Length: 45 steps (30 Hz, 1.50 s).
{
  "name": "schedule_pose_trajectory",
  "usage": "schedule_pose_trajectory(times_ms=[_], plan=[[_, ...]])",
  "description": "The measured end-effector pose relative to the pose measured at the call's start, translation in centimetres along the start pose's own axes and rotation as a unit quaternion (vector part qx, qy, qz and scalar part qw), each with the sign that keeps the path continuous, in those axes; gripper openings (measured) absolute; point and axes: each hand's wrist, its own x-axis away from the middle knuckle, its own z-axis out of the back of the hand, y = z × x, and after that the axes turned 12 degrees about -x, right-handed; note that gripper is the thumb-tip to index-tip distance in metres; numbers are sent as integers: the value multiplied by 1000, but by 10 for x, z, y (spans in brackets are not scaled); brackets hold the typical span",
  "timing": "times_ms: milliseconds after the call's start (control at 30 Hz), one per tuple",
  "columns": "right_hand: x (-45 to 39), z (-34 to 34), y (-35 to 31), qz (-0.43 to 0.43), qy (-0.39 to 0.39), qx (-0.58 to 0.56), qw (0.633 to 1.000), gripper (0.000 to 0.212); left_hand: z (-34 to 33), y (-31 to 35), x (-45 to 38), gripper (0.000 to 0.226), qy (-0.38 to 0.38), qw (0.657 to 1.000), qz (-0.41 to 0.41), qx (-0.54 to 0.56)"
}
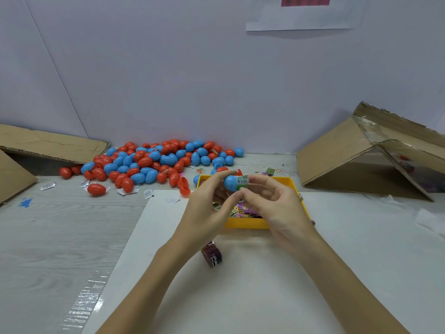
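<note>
A large white paper sheet [240,297] covers the near edge of the grey wood-grain desk [60,237], and a small dark maroon wrapped packet [212,254] lies on it between the forearms. Just beyond, above the near wall of a shallow yellow plastic tray [245,224] of bright wrappers, the left hand [207,208] pinches a blue plastic egg half [231,183] between thumb and curled fingertips. The right hand [277,203], fingers curled too, grips a green printed packet [242,182] that sticks out of the shell's open mouth.

The step looks like stuffing the packet in. It should go best with the shell held steady while the right fingers fold and press the wrapper fully below the rim, so that a second half can close.

Towards the desk's far edge sits a heap of red and blue plastic eggs [154,160]. Flattened brown cardboard [48,143] leans at the far left corner and an open brown cardboard box [349,160] at the right. A pale wall [168,68] behind carries a taped paper notice [301,18].
</note>
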Motion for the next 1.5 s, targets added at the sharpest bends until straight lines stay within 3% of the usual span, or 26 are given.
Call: schedule_pose_trajectory(times_ms=[167, 400, 567, 767, 1133, 1233, 1500], plan=[[0, -2, -9, -89, -35, -121, 988, 38, 5, -1, -2, 44, 44, 995, -50, -80], [4, -6, -14, -150, -9, -169, 974, 45, 4, -3, -2, 62, 10, 986, -91, -143], [3, -8, -18, -211, -35, -235, 948, 44, 0, -1, -1, 43, 41, 994, -79, -61], [4, -10, -17, -232, -26, -261, 937, 42, 2, -3, -1, 41, 35, 992, -93, -77], [5, -9, -15, -221, -30, -261, 939, 33, 4, 0, 0, 41, 34, 995, -89, -31], [6, -10, -15, -207, -44, -266, 940, 39, 3, 3, 1, 34, 27, 997, -70, 17], [2, -10, -9, 21, 27, -63, 997, 43, 7, 8, -3, 22, 46, 985, 26, 162]])
